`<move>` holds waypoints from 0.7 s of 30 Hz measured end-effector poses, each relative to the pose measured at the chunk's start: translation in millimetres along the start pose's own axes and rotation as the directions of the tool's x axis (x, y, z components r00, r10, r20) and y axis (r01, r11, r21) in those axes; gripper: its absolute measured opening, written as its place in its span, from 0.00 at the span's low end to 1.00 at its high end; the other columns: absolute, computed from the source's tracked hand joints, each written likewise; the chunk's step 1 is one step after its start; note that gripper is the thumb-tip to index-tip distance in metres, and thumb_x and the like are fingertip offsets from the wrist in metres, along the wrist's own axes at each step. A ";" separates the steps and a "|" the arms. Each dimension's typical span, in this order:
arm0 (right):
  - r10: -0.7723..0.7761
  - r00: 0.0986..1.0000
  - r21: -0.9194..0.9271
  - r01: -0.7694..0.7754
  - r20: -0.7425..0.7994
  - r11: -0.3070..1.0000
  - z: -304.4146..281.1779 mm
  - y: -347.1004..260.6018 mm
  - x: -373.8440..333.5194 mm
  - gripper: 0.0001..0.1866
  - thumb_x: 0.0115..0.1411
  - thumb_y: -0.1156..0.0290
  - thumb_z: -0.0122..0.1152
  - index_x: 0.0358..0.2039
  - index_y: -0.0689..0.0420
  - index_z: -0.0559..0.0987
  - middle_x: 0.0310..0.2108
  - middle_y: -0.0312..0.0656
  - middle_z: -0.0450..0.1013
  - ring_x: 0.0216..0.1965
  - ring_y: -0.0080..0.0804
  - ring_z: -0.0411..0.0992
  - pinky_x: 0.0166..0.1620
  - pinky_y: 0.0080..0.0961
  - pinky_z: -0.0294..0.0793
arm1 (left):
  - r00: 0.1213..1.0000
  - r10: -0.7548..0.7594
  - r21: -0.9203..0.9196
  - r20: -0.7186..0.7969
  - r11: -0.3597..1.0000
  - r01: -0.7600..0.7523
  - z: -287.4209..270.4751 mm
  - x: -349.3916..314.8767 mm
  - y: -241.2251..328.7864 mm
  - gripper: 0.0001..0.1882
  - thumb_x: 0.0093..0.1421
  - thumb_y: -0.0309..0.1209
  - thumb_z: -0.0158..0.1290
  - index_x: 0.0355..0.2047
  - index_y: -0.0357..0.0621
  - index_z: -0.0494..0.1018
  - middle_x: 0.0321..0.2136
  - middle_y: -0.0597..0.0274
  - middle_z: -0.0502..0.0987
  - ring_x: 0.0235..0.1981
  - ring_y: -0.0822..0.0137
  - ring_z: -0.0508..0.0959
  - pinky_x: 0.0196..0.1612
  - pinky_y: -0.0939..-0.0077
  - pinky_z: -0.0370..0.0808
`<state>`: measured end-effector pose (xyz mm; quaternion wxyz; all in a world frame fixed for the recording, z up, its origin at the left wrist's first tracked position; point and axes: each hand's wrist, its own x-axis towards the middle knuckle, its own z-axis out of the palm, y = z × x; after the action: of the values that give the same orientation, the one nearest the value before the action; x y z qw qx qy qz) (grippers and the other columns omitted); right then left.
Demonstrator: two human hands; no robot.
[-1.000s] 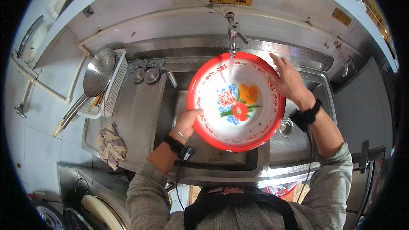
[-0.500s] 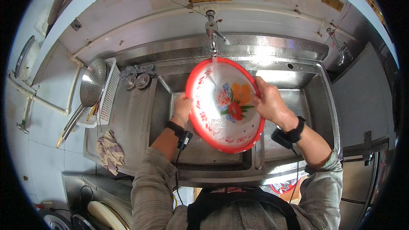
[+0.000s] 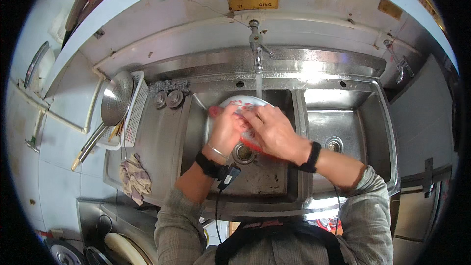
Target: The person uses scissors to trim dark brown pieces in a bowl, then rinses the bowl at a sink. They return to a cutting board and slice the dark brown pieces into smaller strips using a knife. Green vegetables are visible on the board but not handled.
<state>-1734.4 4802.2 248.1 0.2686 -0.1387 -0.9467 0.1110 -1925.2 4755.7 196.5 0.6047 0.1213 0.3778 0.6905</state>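
A white enamel basin (image 3: 245, 101) with a red rim and red pattern is tipped steeply in the left bowl of the steel sink, under the tap (image 3: 257, 51). Water streams from the spout onto its far side. My left hand (image 3: 229, 128) is closed on the basin's near edge. Right beside it, my right hand (image 3: 274, 131) grips the same edge, its fingers close to the left ones. Both hands are slightly blurred and cover much of the basin, so its inside and flower picture are mostly hidden.
The sink's right bowl (image 3: 336, 120) lies beside a divider. On the left drainboard are a crumpled cloth (image 3: 135, 178), steel scrubbers (image 3: 174, 99) and a white plastic basket (image 3: 135, 110) with a strainer ladle (image 3: 117, 99). A second tap (image 3: 403, 68) hangs at right.
The basin, held up under the tap with its flowered inside showing, has been lowered and tipped over in the left bowl. My hands have come together on its near edge.
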 end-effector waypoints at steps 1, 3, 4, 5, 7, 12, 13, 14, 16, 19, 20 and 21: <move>0.000 1.000 0.006 0.000 0.007 1.000 -1.4 -0.6 -6.7 0.39 0.47 0.81 0.67 0.64 0.62 0.72 0.55 0.50 0.70 0.53 0.52 0.72 0.57 0.43 0.73 | 1.000 0.016 -0.071 -0.013 0.997 -0.017 5.1 -3.7 4.7 0.19 0.65 0.30 0.51 0.54 0.34 0.69 0.54 0.45 0.77 0.57 0.51 0.77 0.62 0.51 0.74; 0.035 0.999 0.038 -0.034 -0.008 0.999 -3.5 5.7 -28.3 0.46 0.46 0.83 0.66 0.69 0.61 0.65 0.57 0.51 0.68 0.57 0.53 0.68 0.61 0.46 0.68 | 0.994 0.085 -0.136 -0.063 0.986 -0.093 0.4 1.3 10.3 0.20 0.64 0.28 0.50 0.55 0.32 0.68 0.55 0.44 0.76 0.58 0.49 0.77 0.65 0.49 0.72; 0.049 0.999 0.055 -0.048 -0.015 0.997 -4.7 11.5 -39.2 0.49 0.45 0.84 0.66 0.71 0.61 0.62 0.58 0.52 0.67 0.58 0.53 0.66 0.63 0.48 0.66 | 0.988 0.120 -0.168 -0.092 0.977 -0.135 -3.3 4.3 14.4 0.21 0.64 0.28 0.50 0.55 0.31 0.68 0.56 0.44 0.75 0.59 0.47 0.76 0.67 0.47 0.71; 0.112 0.994 0.028 -0.112 0.010 0.993 -3.5 21.2 -49.6 0.54 0.45 0.85 0.66 0.75 0.59 0.55 0.60 0.52 0.66 0.59 0.54 0.66 0.62 0.48 0.67 | 0.981 0.149 -0.186 -0.125 0.968 -0.171 -8.4 9.7 17.5 0.22 0.63 0.26 0.50 0.56 0.28 0.66 0.58 0.42 0.73 0.63 0.46 0.73 0.71 0.44 0.66; 0.289 0.956 0.024 -0.291 0.056 0.956 -6.0 40.9 -64.2 0.51 0.48 0.84 0.64 0.74 0.59 0.55 0.61 0.54 0.65 0.59 0.55 0.66 0.63 0.46 0.67 | 0.968 0.173 -0.255 -0.179 0.943 -0.216 -9.2 13.8 21.2 0.22 0.63 0.25 0.50 0.55 0.26 0.66 0.59 0.40 0.72 0.65 0.45 0.71 0.72 0.43 0.64; 0.449 0.893 0.086 -0.445 -0.039 0.892 6.3 87.9 -68.3 0.40 0.52 0.84 0.59 0.69 0.61 0.65 0.58 0.55 0.69 0.56 0.55 0.70 0.60 0.42 0.73 | 0.949 0.186 -0.442 -0.255 0.850 -0.286 -4.3 30.7 21.3 0.22 0.62 0.23 0.51 0.54 0.22 0.64 0.60 0.36 0.69 0.68 0.43 0.66 0.74 0.41 0.60; 0.450 0.889 0.094 -0.442 -0.090 0.892 8.2 89.7 -62.8 0.37 0.53 0.84 0.59 0.66 0.61 0.68 0.56 0.54 0.70 0.55 0.55 0.71 0.59 0.41 0.74 | 0.954 0.194 -0.465 -0.229 0.839 -0.282 -1.0 30.4 20.4 0.21 0.63 0.23 0.49 0.54 0.21 0.64 0.60 0.36 0.69 0.68 0.42 0.66 0.75 0.41 0.59; 0.449 0.883 0.101 -0.438 -0.140 0.893 8.2 91.9 -57.7 0.34 0.53 0.84 0.58 0.64 0.61 0.72 0.54 0.54 0.72 0.54 0.55 0.73 0.58 0.41 0.75 | 0.963 0.179 -0.439 -0.200 0.863 -0.251 1.2 29.5 20.1 0.21 0.63 0.23 0.49 0.54 0.21 0.64 0.61 0.36 0.68 0.68 0.42 0.66 0.75 0.40 0.59; 0.361 0.929 0.120 -0.351 -0.077 0.929 5.1 100.8 -52.0 0.30 0.54 0.85 0.58 0.60 0.60 0.77 0.51 0.53 0.75 0.51 0.53 0.75 0.55 0.40 0.77 | 0.978 0.145 -0.383 -0.153 0.903 -0.194 3.4 24.7 19.0 0.20 0.63 0.23 0.48 0.53 0.21 0.64 0.62 0.35 0.68 0.68 0.42 0.66 0.74 0.40 0.60; 0.419 0.907 0.267 -0.413 0.038 0.871 -15.0 91.3 -31.6 0.24 0.57 0.85 0.59 0.55 0.59 0.81 0.46 0.52 0.77 0.48 0.47 0.78 0.51 0.38 0.80 | 0.994 0.077 -0.196 -0.082 0.976 -0.092 9.5 -3.9 12.9 0.26 0.63 0.23 0.47 0.60 0.23 0.61 0.62 0.35 0.68 0.66 0.42 0.69 0.73 0.39 0.62; 0.466 0.880 0.325 -0.468 0.089 0.822 -19.2 87.9 -24.6 0.22 0.58 0.85 0.59 0.53 0.58 0.82 0.45 0.51 0.78 0.47 0.45 0.79 0.50 0.37 0.81 | 0.998 0.053 -0.136 -0.037 0.989 -0.058 7.1 -9.9 10.7 0.27 0.63 0.23 0.47 0.61 0.24 0.60 0.63 0.36 0.68 0.65 0.42 0.70 0.72 0.39 0.63; 0.401 0.915 0.372 -0.360 -0.039 0.856 -19.9 88.5 -16.0 0.20 0.62 0.83 0.62 0.55 0.59 0.81 0.46 0.51 0.78 0.45 0.39 0.80 0.46 0.32 0.81 | 1.000 0.006 -0.093 0.028 0.996 -0.003 5.2 -11.4 10.9 0.29 0.63 0.24 0.47 0.65 0.29 0.60 0.62 0.40 0.70 0.63 0.45 0.73 0.69 0.42 0.67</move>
<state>-1692.6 4882.6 231.8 0.3158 -0.2783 -0.8473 0.3238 -1927.3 4747.2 210.6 0.6134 0.1039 0.3364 0.7070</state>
